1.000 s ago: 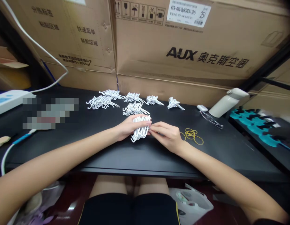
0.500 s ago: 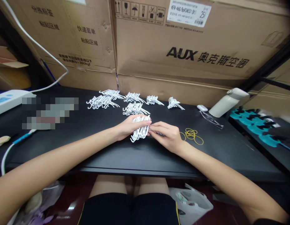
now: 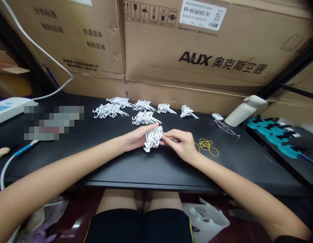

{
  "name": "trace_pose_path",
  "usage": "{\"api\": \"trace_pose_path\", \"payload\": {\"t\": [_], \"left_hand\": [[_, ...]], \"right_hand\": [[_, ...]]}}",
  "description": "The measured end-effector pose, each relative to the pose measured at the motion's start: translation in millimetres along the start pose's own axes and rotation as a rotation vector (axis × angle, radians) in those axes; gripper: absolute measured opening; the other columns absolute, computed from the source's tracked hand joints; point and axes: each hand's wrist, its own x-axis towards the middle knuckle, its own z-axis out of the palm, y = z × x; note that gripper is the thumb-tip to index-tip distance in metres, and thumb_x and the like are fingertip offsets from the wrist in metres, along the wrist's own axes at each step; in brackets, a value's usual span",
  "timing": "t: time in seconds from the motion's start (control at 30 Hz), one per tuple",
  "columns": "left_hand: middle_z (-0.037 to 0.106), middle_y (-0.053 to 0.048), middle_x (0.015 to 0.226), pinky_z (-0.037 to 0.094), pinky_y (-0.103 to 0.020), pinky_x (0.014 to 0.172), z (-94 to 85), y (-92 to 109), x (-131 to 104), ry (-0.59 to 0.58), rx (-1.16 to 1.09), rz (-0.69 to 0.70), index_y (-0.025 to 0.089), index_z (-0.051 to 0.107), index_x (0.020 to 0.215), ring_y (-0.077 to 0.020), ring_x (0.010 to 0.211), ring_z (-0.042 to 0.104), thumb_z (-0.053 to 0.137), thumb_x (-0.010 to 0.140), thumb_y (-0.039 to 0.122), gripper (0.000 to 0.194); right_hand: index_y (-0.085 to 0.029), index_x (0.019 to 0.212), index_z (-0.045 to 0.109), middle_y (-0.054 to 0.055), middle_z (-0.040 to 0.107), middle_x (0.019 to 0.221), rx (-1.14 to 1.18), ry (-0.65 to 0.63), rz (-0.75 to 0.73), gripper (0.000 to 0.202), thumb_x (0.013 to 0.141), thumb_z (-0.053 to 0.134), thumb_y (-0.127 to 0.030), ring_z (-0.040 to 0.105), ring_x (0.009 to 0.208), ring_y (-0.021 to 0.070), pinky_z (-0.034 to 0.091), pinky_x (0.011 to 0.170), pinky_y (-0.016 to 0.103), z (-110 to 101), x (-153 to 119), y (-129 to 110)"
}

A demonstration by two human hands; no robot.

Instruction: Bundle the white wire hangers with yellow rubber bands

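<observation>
Seven hook bundles [image 3: 152, 139], one bottle [image 3: 239, 115], one power strip [image 3: 13, 108]

The hands [image 3: 185, 143] are bare, the sleeve [image 3: 293, 238] dark, the black shorts [image 3: 166, 224] piped in yellow.

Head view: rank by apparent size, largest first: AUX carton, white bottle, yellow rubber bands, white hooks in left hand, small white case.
1. AUX carton
2. White bottle
3. White hooks in left hand and yellow rubber bands: unranked; hooks look taller, bands spread wider
4. Small white case
</observation>
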Motion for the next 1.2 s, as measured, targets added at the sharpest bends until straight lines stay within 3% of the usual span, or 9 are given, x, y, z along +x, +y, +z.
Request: {"api": "trace_pose_path", "payload": {"t": [0.17,0.3,0.6,0.87,1.07,1.2], "left_hand": [[0.072,-0.011,0.102,0.054,-0.03,0.074,-1.8,5,-1,-0.05,-0.052,-0.027,0.017,0.066,0.102,-0.022,0.086,0.07,0.054,0.083,0.054,0.043],[0.068,-0.015,0.112,0.054,-0.033,0.077,-1.8,7,-2,-0.083,-0.031,-0.041,0.016,0.063,0.112,-0.0246,0.092,0.068,0.052,0.082,0.058,0.053],[0.07,-0.014,0.107,0.054,-0.031,0.076,-7.5,4,2,0.037,0.016,-0.01,0.014,0.064,0.107,-0.0226,0.089,0.069,0.059,0.082,0.046,0.041],[0.07,-0.015,0.105,0.052,-0.033,0.082,-9.5,4,3,0.033,0.025,0.018,0.011,0.065,0.102,-0.025,0.096,0.067,0.064,0.08,0.032,0.03],[0.07,-0.017,0.103,0.053,-0.03,0.066,-8.7,5,2,-0.017,0.098,0.015,0.011,0.063,0.108,-0.0272,0.09,0.068,0.053,0.085,0.045,0.042],[0.071,-0.015,0.099,0.052,-0.027,0.058,-4.9,4,1,0.037,0.166,0.016,0.012,0.064,0.106,-0.0256,0.083,0.07,0.045,0.088,0.053,0.049]], "right_hand": [[-0.015,0.083,0.074,0.005,0.072,0.069,0.301,0.088,0.362,0.021,0.075,0.071,-0.034,0.067,0.056,0.0174,0.058,0.056,0.03,0,3,5],[-0.014,0.082,0.074,0.004,0.072,0.067,0.334,0.162,0.434,0.023,0.071,0.074,-0.035,0.068,0.057,0.0185,0.06,0.058,0.032,-1,5,9],[-0.015,0.084,0.074,0.006,0.073,0.08,0.37,0.129,0.393,0.021,0.073,0.073,-0.033,0.072,0.069,0.0216,0.061,0.064,0.033,-1,5,13],[-0.015,0.086,0.074,0.006,0.072,0.079,0.401,0.106,0.417,0.025,0.07,0.075,-0.034,0.071,0.072,0.0213,0.06,0.063,0.032,-4,6,16],[-0.018,0.084,0.075,0.005,0.07,0.082,0.394,0.067,0.348,0.016,0.071,0.075,-0.028,0.068,0.067,0.0176,0.059,0.062,0.031,-5,5,13],[-0.02,0.084,0.074,0.005,0.07,0.084,0.331,0.045,0.266,0.011,0.075,0.072,-0.025,0.067,0.072,0.0176,0.058,0.066,0.032,-4,4,11]]}}
